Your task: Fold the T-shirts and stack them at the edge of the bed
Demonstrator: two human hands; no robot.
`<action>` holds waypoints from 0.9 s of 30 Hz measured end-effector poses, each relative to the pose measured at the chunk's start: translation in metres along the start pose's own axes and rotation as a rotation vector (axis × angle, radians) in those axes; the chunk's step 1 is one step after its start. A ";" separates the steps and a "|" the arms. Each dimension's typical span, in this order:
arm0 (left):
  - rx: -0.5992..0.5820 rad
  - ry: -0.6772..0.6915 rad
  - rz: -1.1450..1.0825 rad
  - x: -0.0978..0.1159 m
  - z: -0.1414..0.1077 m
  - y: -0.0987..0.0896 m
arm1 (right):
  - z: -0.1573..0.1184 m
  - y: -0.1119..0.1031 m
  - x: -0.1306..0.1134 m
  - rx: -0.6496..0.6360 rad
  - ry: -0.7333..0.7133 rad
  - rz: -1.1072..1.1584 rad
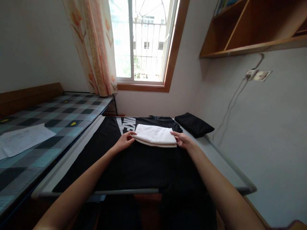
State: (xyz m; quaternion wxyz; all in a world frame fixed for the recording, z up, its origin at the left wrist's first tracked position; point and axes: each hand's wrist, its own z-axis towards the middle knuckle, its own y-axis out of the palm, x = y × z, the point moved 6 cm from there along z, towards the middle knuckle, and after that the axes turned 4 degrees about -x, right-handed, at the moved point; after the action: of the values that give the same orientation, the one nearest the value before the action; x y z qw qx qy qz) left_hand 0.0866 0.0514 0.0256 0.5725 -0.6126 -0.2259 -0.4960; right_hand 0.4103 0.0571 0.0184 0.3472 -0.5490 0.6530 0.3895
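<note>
A folded white cloth [155, 134], perhaps a garment, is held level between my two hands over the table. My left hand [126, 140] pinches its left edge, thumb and fingers closed on it. At the opposite edge my right hand [182, 139] grips the cloth's right side in the same way. Beneath it a black garment [134, 166] with white lettering lies spread over the table and hangs past the front edge. Whether the white cloth touches the black garment, I cannot tell. A folded black cloth [194, 124] lies beyond my right hand, at the table's back right.
The white table [230, 169] has a grey rim and stands close to the right wall. A bed with a checked cover [79, 108] runs along the left, with paper sheets [26, 137] on it. A wooden shelf [235, 48] overhangs at upper right, above a socket [259, 75] with hanging cables.
</note>
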 end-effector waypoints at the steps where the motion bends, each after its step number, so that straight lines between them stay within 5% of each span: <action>1: -0.012 -0.049 -0.077 -0.004 0.001 0.002 | -0.003 0.001 0.001 -0.007 0.029 0.027; 6: 0.030 -0.198 -0.268 -0.012 0.000 0.007 | -0.009 0.008 0.008 -0.039 0.118 0.014; 12: 0.021 -0.220 -0.259 -0.013 -0.002 0.006 | -0.017 0.026 0.006 -0.216 0.033 -0.208; 27: -0.054 -0.107 -0.107 -0.008 -0.001 0.008 | -0.013 0.016 -0.009 -0.102 -0.084 -0.288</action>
State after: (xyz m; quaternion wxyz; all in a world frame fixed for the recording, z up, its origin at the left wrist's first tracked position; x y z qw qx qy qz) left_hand 0.0896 0.0507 0.0146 0.5156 -0.6404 -0.2752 -0.4983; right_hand 0.3956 0.0509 0.0348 0.3983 -0.6371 0.5317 0.3908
